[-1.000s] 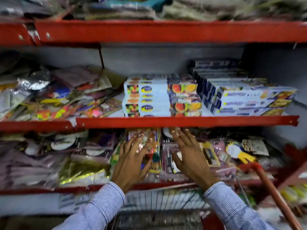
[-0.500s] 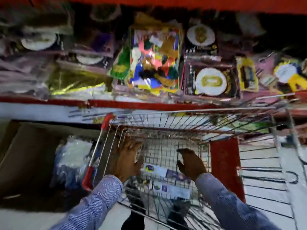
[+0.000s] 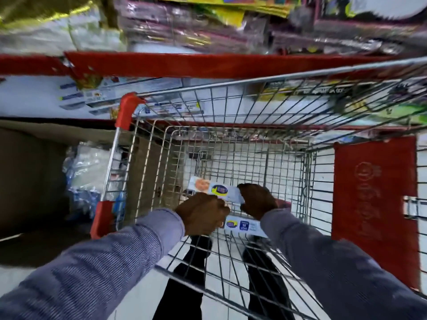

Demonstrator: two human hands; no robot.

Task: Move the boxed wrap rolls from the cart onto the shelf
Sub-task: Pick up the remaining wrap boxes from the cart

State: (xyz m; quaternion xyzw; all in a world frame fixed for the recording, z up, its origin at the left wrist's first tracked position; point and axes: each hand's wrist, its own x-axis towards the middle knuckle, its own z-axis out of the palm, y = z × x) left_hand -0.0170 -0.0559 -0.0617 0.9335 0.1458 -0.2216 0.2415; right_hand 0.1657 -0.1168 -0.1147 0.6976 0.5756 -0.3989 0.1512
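Note:
I look down into a wire shopping cart [image 3: 231,86] with red corner guards. On its bottom lie two long white boxed wrap rolls with blue and yellow logos. My left hand [image 3: 201,213] and my right hand [image 3: 257,200] are both down in the basket, closed around the upper boxed roll [image 3: 213,188], one hand on each side of it. The second boxed roll [image 3: 245,226] lies under them, nearer to me, partly hidden by my right sleeve. The red shelf [image 3: 184,64] stands just beyond the cart.
Packets in clear wrap fill the shelf level [image 3: 208,24] above the cart. White boxes [image 3: 97,95] lie on the lower level behind the cart rim. A bundle in clear plastic [image 3: 90,172] sits on the floor to the left. A red cart panel [image 3: 374,204] stands at right.
My view dropped from the shelf down into the cart. Both hands went from the shelf front into the basket and closed on the upper boxed roll.

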